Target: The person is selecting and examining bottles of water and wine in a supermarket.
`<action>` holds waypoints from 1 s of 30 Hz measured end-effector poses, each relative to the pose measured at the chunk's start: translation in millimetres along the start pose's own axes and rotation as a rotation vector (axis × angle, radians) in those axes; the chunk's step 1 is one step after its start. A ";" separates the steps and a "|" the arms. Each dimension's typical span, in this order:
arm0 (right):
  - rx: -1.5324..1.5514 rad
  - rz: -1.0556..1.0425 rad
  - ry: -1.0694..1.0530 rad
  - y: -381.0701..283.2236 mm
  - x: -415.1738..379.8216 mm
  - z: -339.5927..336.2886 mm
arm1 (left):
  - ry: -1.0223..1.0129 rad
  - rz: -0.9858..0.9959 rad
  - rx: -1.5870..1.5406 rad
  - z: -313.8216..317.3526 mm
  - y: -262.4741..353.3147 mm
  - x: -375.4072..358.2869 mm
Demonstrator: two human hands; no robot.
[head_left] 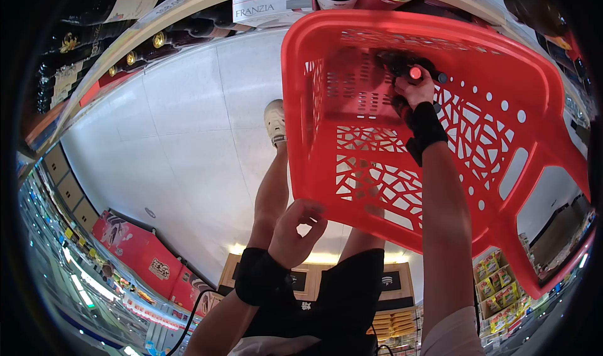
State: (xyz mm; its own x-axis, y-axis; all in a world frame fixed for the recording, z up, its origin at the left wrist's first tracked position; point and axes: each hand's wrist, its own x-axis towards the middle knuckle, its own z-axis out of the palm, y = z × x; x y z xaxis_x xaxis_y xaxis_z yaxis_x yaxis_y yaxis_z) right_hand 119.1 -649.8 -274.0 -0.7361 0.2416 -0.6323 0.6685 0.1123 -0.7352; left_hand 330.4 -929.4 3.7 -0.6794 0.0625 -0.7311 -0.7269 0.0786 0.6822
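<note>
My right hand (417, 92) reaches down inside a red plastic shopping basket (352, 213). Its fingers are closed around the neck of a dark bottle with a red cap (416, 73). A dark round end (442, 78) shows just right of the fingers, and dark shapes lie behind the hand. The hand hides most of the bottle's body. My left hand (296, 231) hovers at the basket's near left corner, fingers loosely curled with a gap between thumb and forefinger. Its fingertips are right at the rim. Both wrists wear black bands.
Beyond the basket, a shelf edge (157, 18) curves past with dark bottles (182, 37) and a white Franzia box (271, 5). My shoe (275, 121) stands on the pale tiled floor (182, 124) left of the basket. A red display (147, 262) and yellow packets (499, 287) are lower down.
</note>
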 end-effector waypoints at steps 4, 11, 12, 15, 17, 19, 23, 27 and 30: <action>-0.065 0.022 0.027 -5.2 -21.2 -5.7 | -0.009 0.001 0.010 7.3 -1.9 -1.0; 0.043 0.102 -0.118 -3.3 -83.3 -28.6 | -0.024 0.048 0.093 20.3 3.1 -3.7; 0.086 0.070 -0.088 6.8 -92.9 -27.8 | -0.008 0.080 0.096 22.7 8.1 -2.9; 0.159 0.197 -0.159 -5.3 -129.6 -34.3 | 0.022 0.129 0.109 27.4 20.4 -0.3; 0.140 0.257 -0.173 -17.3 -149.0 -33.4 | 0.020 0.092 0.100 28.4 15.3 0.2; 0.178 0.231 -0.183 -20.6 -162.9 -31.1 | 0.023 0.092 0.105 33.1 16.1 3.8; 0.271 0.118 -0.170 -24.5 -178.0 -24.3 | 0.006 0.196 0.193 40.9 17.1 8.9; 0.318 0.106 -0.158 -37.9 -188.0 -16.6 | -0.020 0.194 0.232 52.8 31.9 10.1; 0.334 0.101 -0.161 -46.8 -191.6 -14.5 | -0.021 0.175 0.306 58.5 46.7 9.8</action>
State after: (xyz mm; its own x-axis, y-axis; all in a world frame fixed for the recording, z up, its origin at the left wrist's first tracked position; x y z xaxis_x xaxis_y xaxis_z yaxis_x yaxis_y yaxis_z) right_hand 230.4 -687.4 -114.9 -0.6936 0.0776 -0.7162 0.6863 -0.2313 -0.6896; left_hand 295.7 -866.9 28.0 -0.7865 0.1212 -0.6056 -0.5340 0.3593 0.7654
